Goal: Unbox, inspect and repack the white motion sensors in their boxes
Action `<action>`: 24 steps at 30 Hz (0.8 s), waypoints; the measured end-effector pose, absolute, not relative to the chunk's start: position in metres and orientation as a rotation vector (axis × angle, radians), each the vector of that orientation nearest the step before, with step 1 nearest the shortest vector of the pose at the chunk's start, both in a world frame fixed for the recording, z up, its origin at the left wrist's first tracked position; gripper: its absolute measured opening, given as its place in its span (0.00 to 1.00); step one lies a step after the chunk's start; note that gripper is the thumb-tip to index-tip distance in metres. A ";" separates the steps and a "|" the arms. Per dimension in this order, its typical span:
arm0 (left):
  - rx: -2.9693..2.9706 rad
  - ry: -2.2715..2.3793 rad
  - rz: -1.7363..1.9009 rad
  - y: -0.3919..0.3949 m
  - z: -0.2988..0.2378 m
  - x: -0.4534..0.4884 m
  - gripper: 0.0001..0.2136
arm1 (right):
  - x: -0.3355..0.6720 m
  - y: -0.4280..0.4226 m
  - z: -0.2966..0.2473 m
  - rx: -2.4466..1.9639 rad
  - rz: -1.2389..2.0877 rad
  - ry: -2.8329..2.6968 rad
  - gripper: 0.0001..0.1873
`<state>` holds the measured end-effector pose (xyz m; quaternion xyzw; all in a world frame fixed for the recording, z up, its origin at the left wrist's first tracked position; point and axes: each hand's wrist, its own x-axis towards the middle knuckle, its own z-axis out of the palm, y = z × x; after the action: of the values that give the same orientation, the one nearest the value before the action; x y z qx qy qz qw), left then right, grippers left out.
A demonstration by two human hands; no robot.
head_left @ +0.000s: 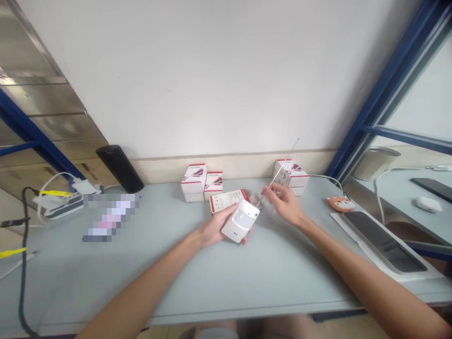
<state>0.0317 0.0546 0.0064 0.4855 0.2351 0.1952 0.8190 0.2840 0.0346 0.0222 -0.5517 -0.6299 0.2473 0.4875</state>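
Note:
My left hand (214, 229) is wrapped round a white motion sensor (240, 222), tilted, with a pale window on its face and a small red mark. A thin telescopic antenna (284, 162) slants up and to the right from the sensor's top corner. The fingers of my right hand (285, 203) pinch this antenna a little above its base. Some crumpled clear plastic seems to lie by the right fingers, though it is blurred. Just behind the sensor lies a white and red box (227, 201) on its side, its flap end partly hidden.
Small white and red boxes stand stacked along the wall, one group (195, 180) centre-left, another (295, 179) right. A black cylinder (120, 168), a power strip (65, 207) with cables and a blurred-out object (109, 219) are left. A phone (383, 241) and an orange animal-shaped item (341, 204) lie right.

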 end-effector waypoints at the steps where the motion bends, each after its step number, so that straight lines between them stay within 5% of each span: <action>1: 1.045 0.506 0.421 0.055 0.006 0.032 0.29 | 0.286 0.035 0.024 -1.346 0.607 -1.495 0.23; 12: 1.101 0.567 0.364 0.054 0.016 0.032 0.28 | 0.336 0.060 0.033 -1.282 0.423 -1.108 0.21; 19: 1.126 0.581 0.321 0.051 0.023 0.029 0.28 | 0.356 0.072 0.030 -1.184 0.436 -0.908 0.45; 24: 1.132 0.593 0.344 0.049 0.022 0.029 0.27 | 0.353 0.074 0.022 -1.168 0.483 -0.941 0.46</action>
<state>0.0289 0.0489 0.0219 0.5257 0.2752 0.1595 0.7890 0.3534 0.0741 0.0219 -0.5254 -0.4233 0.2171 0.7054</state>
